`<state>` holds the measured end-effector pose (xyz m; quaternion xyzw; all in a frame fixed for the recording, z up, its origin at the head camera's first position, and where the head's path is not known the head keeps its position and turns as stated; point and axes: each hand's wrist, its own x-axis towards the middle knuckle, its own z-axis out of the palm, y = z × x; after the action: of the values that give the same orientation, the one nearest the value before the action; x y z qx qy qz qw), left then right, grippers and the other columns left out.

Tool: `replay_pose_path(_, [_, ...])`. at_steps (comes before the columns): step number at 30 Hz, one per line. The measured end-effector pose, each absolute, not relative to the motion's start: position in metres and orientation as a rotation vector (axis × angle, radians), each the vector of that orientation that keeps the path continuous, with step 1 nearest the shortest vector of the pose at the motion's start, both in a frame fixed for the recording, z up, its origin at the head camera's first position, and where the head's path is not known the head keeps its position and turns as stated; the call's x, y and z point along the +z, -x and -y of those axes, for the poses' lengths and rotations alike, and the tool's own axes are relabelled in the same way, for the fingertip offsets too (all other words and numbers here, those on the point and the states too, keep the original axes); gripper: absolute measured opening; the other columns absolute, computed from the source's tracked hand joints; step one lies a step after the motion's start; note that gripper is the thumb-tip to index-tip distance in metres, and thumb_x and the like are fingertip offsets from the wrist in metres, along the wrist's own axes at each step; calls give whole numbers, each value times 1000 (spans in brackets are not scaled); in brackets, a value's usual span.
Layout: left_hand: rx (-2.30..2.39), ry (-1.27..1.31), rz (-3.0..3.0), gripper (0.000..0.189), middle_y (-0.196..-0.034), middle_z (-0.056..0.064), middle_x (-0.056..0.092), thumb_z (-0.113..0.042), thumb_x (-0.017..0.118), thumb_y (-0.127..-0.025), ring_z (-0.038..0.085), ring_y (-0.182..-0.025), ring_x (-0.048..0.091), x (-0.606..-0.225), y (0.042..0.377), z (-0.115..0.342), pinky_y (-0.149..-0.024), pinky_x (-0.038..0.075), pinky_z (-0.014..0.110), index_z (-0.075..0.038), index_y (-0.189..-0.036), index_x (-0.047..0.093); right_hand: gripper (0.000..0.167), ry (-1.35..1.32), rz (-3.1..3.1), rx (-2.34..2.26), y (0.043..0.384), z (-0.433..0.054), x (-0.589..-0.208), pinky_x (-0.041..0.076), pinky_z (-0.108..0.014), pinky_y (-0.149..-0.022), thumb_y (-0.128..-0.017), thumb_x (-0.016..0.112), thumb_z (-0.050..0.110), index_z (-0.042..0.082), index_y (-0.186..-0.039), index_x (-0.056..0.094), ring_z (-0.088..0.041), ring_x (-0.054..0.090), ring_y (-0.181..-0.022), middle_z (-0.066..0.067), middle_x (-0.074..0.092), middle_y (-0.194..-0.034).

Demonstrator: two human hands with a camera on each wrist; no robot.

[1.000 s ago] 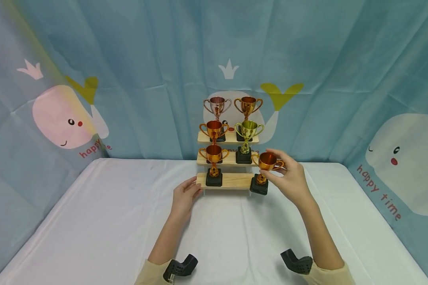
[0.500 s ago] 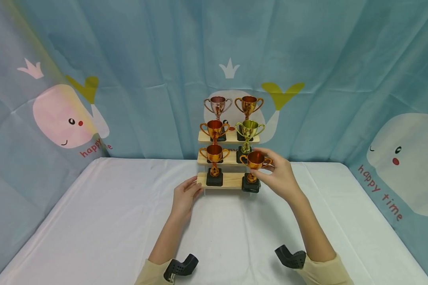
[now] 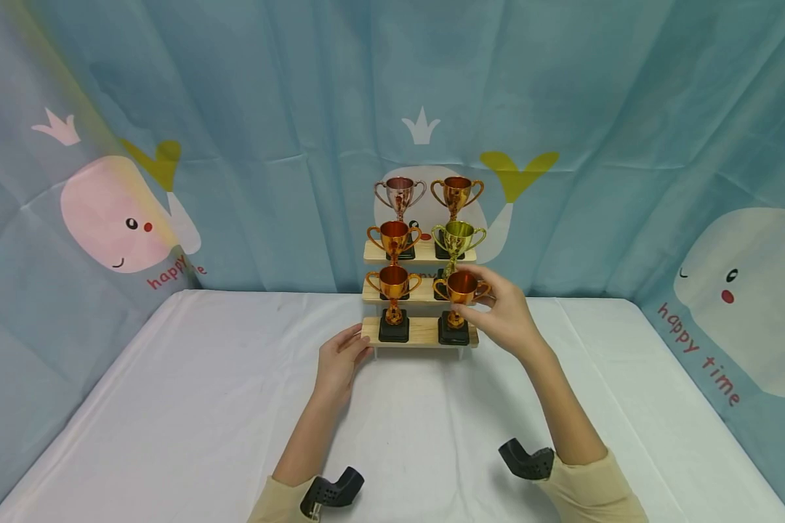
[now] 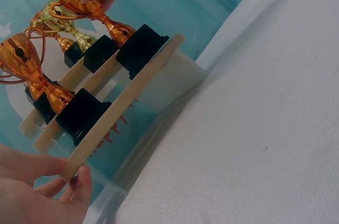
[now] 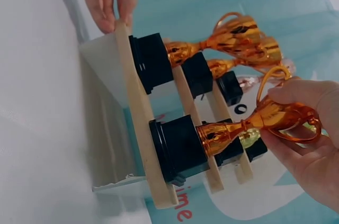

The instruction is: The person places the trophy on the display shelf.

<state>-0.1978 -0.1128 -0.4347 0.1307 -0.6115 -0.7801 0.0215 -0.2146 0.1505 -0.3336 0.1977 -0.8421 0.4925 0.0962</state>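
Observation:
A three-tier wooden display stand with white supports stands at the back of the table. My left hand pinches the left end of its lowest shelf between thumb and fingers, as the left wrist view shows too. With my right hand I grip the cup of an orange-gold trophy near that shelf's right end. Its black base sits upright against the shelf top in the right wrist view. A matching trophy stands on the same shelf's left side.
On the middle shelf are an orange trophy and a yellow-gold trophy. The top shelf bears a rose-silver trophy and a gold trophy. A blue curtain hangs behind the white-covered table.
My right hand has carried the orange-gold trophy leftward, from beside the stand's right end onto the lowest shelf. My left hand has stayed at the shelf's left end.

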Motion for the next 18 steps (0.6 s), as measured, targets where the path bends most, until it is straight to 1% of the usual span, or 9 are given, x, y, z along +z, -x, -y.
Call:
replay_pose_path(10, [-2413, -398, 1888, 45, -138, 33, 59, 4, 60, -104, 12, -98, 69, -435, 199, 113, -89, 62, 21, 13, -147, 51, 65, -595, 2498, 1483, 221, -151, -336, 60, -47, -104, -90, 78, -7, 3, -150, 54, -42, 62, -126, -25, 61, -136])
replay_pose_path(18, [-2420, -413, 1882, 45, -139, 33, 59, 4, 60, -104, 12, -98, 69, -435, 199, 112, -88, 62, 19, 12, -147, 51, 64, -594, 2507, 1470, 225, -151, -336, 61, -49, -103, -91, 78, -6, 2, -150, 53, -42, 62, -124, -26, 61, -132])
